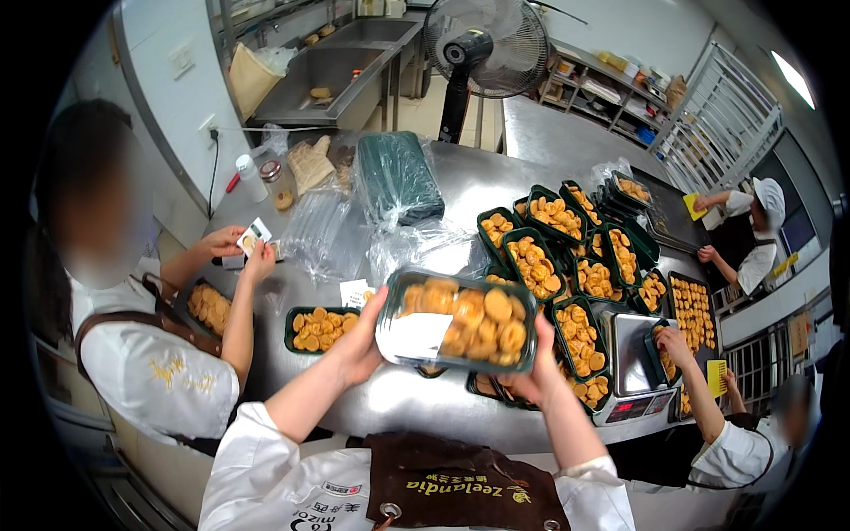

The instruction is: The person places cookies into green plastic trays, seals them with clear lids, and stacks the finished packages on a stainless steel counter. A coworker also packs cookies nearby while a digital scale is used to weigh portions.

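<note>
Between my two hands I hold up a lidded green plastic tray of round golden biscuits (488,325), tilted above the steel table. My left hand (362,348) grips its left end and my right hand (541,372) its right end. A clear lid covers it, and a white label (415,334) sits on its left part. Beyond my left forearm, an open green tray of biscuits (322,330) rests on the table. A printed card (356,293) lies just behind that tray. To the right, several filled trays (531,259) are piled on each other.
Clear plastic bags (329,232) and a wrapped stack of green trays (398,172) lie behind. A person at left handles a label (255,235). At right, another person's hand (674,345) holds a tray on a digital scale (631,391). A fan (458,60) stands beyond the table.
</note>
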Demonstrator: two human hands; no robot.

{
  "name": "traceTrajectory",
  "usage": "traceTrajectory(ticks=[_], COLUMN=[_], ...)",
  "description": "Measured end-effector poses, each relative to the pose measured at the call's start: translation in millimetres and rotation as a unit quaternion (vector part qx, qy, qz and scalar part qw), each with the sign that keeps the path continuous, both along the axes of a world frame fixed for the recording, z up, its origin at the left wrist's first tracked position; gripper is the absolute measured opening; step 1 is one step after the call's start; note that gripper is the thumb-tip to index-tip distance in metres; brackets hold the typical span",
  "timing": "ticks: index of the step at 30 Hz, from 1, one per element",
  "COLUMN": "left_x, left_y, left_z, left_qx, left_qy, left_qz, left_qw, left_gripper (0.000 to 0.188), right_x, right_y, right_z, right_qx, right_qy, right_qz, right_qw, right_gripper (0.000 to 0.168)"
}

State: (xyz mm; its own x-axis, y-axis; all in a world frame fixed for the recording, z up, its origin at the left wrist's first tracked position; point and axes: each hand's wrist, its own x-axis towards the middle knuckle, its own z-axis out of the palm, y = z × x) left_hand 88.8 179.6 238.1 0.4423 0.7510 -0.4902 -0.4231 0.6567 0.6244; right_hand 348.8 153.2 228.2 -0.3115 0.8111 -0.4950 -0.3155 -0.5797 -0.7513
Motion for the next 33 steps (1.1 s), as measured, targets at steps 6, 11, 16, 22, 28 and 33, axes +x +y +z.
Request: traceTrajectory(ticks=[6,11,16,22,28,33], left_x=[26,68,103,128,132,136], left_y=[158,267,351,407,417,408], left_z=[26,22,-14,-82,-128,-101], left_qx=[0.072,0.103,0.074,0.01,-0.013,-0.004], left_qy=[0.023,-0.003,-0.013,-0.029,-0.033,-0.015], left_qz=[-0.08,-0.075,-0.009,0.017,0.051,0.118], left_qw=[0.994,0.992,0.997,0.999,0.998,0.993], left_gripper=[0.076,0.084,0.089,0.098,0.097,0.077], right_x=[25,67,98,108,111,119], right_y=[141,269,394,467,490,502], right_z=[43,55,-4,-69,-121,-96], right_qx=[0.106,0.116,0.086,0.037,-0.071,0.006], right_qy=[-0.018,-0.04,-0.039,-0.093,-0.059,-0.19], right_qz=[-0.051,-0.026,-0.008,-0.02,-0.017,-0.076], right_qw=[0.993,0.992,0.995,0.995,0.996,0.979], right_gripper=[0.08,0.079,0.08,0.086,0.077,0.068])
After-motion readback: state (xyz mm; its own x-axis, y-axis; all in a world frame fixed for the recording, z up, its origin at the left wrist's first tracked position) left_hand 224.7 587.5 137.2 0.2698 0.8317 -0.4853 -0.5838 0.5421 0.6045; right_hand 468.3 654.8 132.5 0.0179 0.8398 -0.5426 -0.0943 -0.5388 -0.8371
